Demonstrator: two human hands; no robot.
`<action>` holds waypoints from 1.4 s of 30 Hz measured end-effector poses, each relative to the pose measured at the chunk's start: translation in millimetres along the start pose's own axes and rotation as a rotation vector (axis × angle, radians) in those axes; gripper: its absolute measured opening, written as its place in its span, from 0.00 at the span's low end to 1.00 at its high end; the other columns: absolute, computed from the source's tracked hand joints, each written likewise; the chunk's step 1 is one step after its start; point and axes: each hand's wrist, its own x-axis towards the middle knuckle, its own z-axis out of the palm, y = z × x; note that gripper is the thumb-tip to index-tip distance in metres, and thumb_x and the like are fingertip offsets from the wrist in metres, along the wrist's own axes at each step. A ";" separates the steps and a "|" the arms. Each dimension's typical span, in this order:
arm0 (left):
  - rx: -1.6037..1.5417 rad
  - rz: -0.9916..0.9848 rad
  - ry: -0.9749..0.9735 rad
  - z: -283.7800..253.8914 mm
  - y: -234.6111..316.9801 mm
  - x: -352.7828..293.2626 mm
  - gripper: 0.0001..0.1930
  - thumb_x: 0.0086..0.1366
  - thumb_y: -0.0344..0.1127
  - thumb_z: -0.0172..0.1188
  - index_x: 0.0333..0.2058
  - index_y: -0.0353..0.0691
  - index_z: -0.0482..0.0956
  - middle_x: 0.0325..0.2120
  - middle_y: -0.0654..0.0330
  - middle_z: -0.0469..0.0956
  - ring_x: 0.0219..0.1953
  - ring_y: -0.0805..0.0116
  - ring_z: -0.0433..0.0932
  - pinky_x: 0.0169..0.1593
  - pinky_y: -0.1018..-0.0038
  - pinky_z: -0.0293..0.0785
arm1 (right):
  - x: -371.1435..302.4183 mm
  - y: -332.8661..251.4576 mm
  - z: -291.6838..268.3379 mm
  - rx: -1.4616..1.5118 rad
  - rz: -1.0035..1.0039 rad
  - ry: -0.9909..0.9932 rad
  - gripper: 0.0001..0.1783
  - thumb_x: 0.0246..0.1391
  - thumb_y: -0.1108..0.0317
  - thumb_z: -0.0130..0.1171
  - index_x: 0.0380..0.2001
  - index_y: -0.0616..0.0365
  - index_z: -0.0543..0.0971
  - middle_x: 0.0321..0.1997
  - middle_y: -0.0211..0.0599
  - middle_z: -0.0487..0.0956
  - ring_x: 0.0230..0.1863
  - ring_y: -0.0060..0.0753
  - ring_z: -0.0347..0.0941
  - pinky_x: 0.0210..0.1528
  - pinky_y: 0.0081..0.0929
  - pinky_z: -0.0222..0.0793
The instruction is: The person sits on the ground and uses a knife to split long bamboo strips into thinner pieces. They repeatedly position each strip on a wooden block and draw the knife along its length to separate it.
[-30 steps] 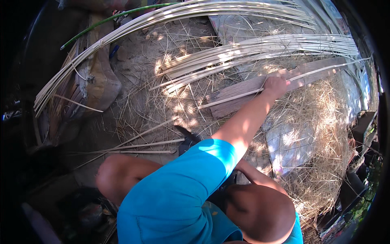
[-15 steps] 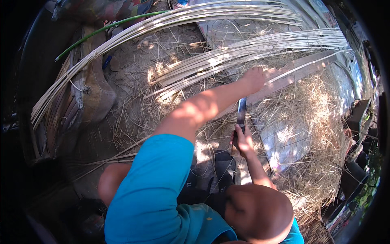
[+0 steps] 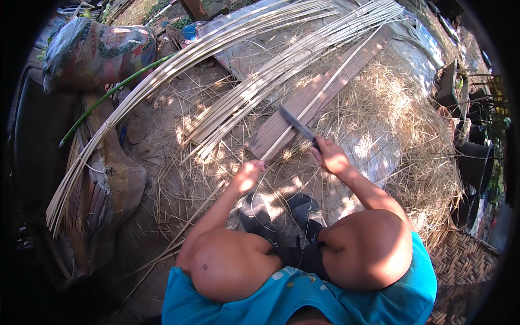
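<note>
A long pale bamboo strip [image 3: 339, 71] lies lengthwise along a brown wooden board [image 3: 302, 98] in front of me. My left hand [image 3: 250, 174] pinches the strip's near end, just off the board's near edge. In my right hand [image 3: 331, 156] is the dark handle of a knife [image 3: 297, 122]. Its blade points up and left and crosses over the strip; whether the edge touches it, I cannot tell. Left of the board lies a loose bundle of similar strips [image 3: 271, 76].
Another long bundle of strips [image 3: 149, 84] curves across the left, alongside a green stem [image 3: 100, 101]. A stuffed sack [image 3: 103, 57] stands far left, above a carved wooden piece [image 3: 125, 168]. Thin shavings [image 3: 403, 103] heap up on the right. Woven matting [image 3: 466, 265] lies lower right.
My left hand has come back from far along the board to the strip's near end. The knife, earlier upright beside the board, now lies across the strip. The view has shifted too.
</note>
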 end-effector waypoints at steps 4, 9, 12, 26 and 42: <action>0.351 0.101 0.090 -16.1 -24.3 -43.3 0.20 0.78 0.47 0.46 0.34 0.38 0.77 0.23 0.48 0.77 0.27 0.55 0.74 0.37 0.60 0.73 | 24.2 21.6 0.1 -0.039 0.051 0.105 0.19 0.72 0.51 0.46 0.48 0.56 0.74 0.34 0.52 0.81 0.35 0.56 0.81 0.36 0.49 0.78; 0.668 0.295 0.241 -29.2 -22.9 -41.4 0.19 0.75 0.47 0.45 0.43 0.38 0.77 0.29 0.40 0.81 0.38 0.39 0.81 0.43 0.48 0.76 | 40.0 89.8 -30.0 -0.050 0.282 0.270 0.21 0.72 0.51 0.46 0.51 0.58 0.73 0.38 0.58 0.81 0.36 0.58 0.81 0.37 0.48 0.79; 0.671 0.317 0.296 -12.6 -17.1 -37.5 0.15 0.74 0.45 0.49 0.42 0.37 0.74 0.25 0.43 0.81 0.29 0.38 0.82 0.35 0.47 0.77 | 8.6 33.5 29.1 0.001 -0.046 0.222 0.22 0.72 0.50 0.47 0.55 0.55 0.72 0.38 0.57 0.80 0.35 0.60 0.80 0.37 0.50 0.79; 0.506 0.212 0.246 -14.7 -19.7 -49.1 0.19 0.76 0.44 0.45 0.34 0.34 0.77 0.27 0.38 0.78 0.36 0.33 0.77 0.40 0.47 0.72 | 4.9 21.8 16.2 0.090 0.186 0.058 0.22 0.71 0.48 0.46 0.55 0.51 0.74 0.35 0.52 0.81 0.41 0.54 0.82 0.47 0.51 0.77; 0.973 -0.076 0.192 -31.6 -20.2 -105.3 0.21 0.77 0.48 0.45 0.36 0.36 0.78 0.25 0.38 0.80 0.33 0.32 0.80 0.40 0.44 0.76 | 19.3 157.8 -24.0 -0.011 0.353 0.495 0.21 0.70 0.48 0.49 0.48 0.54 0.77 0.25 0.52 0.80 0.29 0.60 0.80 0.32 0.55 0.75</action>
